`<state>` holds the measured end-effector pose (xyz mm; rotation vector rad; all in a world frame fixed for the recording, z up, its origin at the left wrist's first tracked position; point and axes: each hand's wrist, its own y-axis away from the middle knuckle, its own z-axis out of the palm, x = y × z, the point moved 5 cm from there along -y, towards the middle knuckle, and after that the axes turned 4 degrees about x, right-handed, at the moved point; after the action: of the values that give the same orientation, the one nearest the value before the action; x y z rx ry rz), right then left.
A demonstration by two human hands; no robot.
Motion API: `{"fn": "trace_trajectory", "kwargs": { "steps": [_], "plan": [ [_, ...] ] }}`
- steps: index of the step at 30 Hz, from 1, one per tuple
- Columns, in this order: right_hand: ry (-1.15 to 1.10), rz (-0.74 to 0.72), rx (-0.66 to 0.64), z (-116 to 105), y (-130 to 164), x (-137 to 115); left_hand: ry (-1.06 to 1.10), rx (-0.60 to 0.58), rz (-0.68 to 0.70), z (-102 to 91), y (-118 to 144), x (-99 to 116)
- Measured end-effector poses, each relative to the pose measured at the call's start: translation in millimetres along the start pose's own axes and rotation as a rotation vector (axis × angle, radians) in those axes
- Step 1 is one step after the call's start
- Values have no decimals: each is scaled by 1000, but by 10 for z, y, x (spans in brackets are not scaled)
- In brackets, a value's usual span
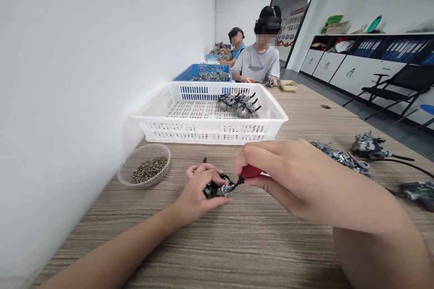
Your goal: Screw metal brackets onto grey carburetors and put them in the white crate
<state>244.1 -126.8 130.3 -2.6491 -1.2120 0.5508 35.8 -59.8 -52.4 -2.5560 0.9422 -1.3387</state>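
My left hand (203, 187) is closed around a small carburetor (224, 189) and steadies it on the wood-grain table (190, 244). Between the fingers of my right hand (285, 171) is the red handle of a screwdriver (251, 172). Its dark shaft slants down to the left, and the tip meets the metal end of the carburetor. My fingers cover much of the carburetor, and the exact contact point is too small to make out. Left of my left hand stands a clear round tub (144, 165) of small brass-coloured screws.
A white perforated basket (210, 128) with several carburetors (239, 104) stands ahead. Behind it is a blue crate (190, 72) of metal parts. At right lie loose metal fittings (342, 158) and a power tool (418, 193). Two people (259, 61) sit farther along the table. A wall borders the left.
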Motion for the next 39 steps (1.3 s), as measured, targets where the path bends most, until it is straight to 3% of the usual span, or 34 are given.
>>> {"fn": "trace_trajectory", "kwargs": {
  "steps": [10,12,16,19,24,29,32,36,39],
  "plan": [
    [367,83,249,30,-127,119,-3,26,42,-2,9,-15],
    [271,92,219,21,-108,126,-21,22,44,-1,13,-16],
    [-61,45,16,-2,0,91,-38,26,59,-3,21,-14],
    [-153,0,-60,-25,46,89,-24,38,65,-4,25,-16],
    [5,-42,72,1,-59,108,-11,58,41,-8,33,-11],
    [247,47,202,27,-122,130,-27,79,71,-5,44,-3],
    [174,102,144,8,-74,170,-51,64,121,7,49,8],
    [-77,52,10,-11,2,191,-69,70,147,10,51,12],
    [-38,40,17,-28,4,205,-56,80,144,7,48,12]
  ]
}}
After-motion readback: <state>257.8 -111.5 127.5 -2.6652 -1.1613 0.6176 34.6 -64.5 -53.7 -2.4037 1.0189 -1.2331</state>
